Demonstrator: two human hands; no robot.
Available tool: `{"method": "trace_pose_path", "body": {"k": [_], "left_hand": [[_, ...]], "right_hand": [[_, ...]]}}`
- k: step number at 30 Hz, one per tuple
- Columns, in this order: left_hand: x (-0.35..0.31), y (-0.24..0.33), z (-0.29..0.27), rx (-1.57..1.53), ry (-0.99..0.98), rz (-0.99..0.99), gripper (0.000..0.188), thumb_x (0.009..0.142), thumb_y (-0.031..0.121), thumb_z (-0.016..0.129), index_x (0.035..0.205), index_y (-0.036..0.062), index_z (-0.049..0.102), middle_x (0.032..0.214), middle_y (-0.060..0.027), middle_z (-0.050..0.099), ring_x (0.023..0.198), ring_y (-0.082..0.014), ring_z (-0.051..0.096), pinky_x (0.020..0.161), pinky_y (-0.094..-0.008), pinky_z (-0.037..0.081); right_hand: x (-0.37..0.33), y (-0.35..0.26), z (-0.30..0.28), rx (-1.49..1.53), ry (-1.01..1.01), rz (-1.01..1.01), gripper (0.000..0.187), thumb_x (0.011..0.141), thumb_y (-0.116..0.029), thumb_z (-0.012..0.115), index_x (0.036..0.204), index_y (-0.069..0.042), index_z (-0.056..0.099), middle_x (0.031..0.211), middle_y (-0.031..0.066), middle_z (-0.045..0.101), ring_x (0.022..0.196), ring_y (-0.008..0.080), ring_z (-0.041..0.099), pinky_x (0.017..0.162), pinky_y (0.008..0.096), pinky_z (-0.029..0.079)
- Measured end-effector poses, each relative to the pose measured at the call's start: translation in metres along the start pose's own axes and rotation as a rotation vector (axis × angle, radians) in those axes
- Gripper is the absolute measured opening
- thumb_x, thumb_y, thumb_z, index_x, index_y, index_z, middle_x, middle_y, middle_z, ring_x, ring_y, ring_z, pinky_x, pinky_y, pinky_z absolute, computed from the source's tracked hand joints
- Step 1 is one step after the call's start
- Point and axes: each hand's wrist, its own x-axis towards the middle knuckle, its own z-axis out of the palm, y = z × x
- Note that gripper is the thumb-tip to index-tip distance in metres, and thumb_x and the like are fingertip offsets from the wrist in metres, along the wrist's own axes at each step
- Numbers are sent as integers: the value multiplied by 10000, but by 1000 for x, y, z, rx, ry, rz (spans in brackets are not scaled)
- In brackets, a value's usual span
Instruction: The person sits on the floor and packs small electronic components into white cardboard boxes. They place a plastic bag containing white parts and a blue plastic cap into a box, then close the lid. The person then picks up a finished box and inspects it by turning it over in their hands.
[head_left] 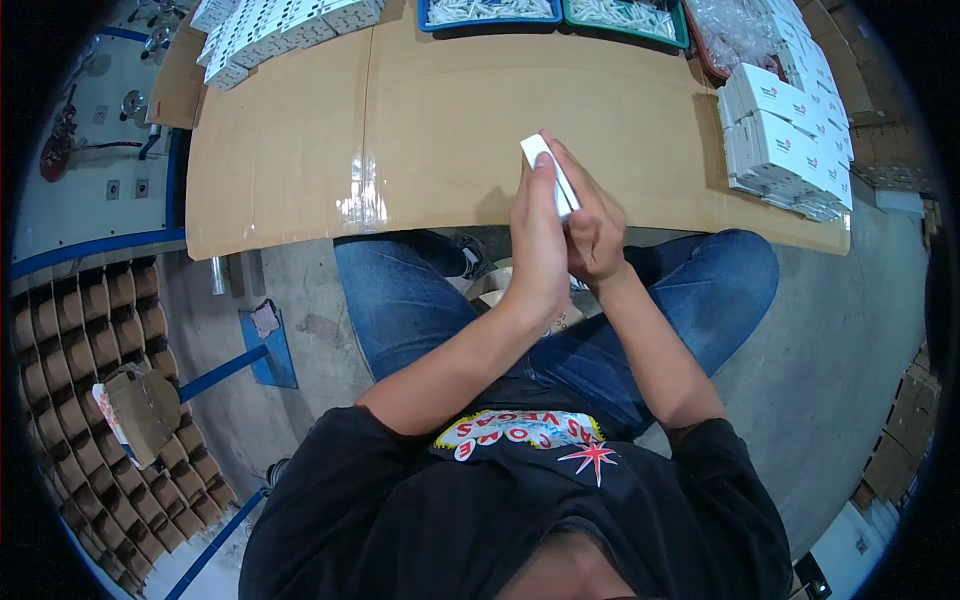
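Between my two palms is a small white box point(551, 173), tilted and held just over the near edge of the cardboard-covered table point(450, 130). My left hand point(538, 235) presses its left side, with the thumb lying along the top. On the other side, my right hand point(598, 222) has its fingers wrapped against the box. Much of the box is hidden by the hands; a narrow white face and a long edge show. At the table's right stands a stack of white boxes point(785, 140) of similar look.
More white boxes point(285, 30) line the far left. At the back are a blue tray point(490, 27) and a green tray point(684, 30) of small white pieces, beside clear plastic bags point(735, 30). A divided cardboard grid point(95, 330) lies at left, near a blue metal stand point(270, 350).
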Motion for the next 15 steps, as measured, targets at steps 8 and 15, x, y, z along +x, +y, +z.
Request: {"method": "trace_pose_path", "body": {"k": [8,15], "left_hand": [[14,21,-13,-104,-78,-209,470,1047,490,537,1334,118,537,1205,-49,624,1162,-187,605,1020,-403,472],[23,16,-20,59,-157,-48,352,1044,366,538,1307,133,542,1203,-23,612,1145,-159,599,1011,-379,466]], "right_hand": [[7,8,-6,389,-23,449,746,1113,-575,320,1438,46,576,1492,198,578,1396,277,530,1185,387,369],[6,9,-16,510,-77,546,598,1087,-429,543,1473,29,545,1462,168,596,1360,249,548,1156,382,407]]}}
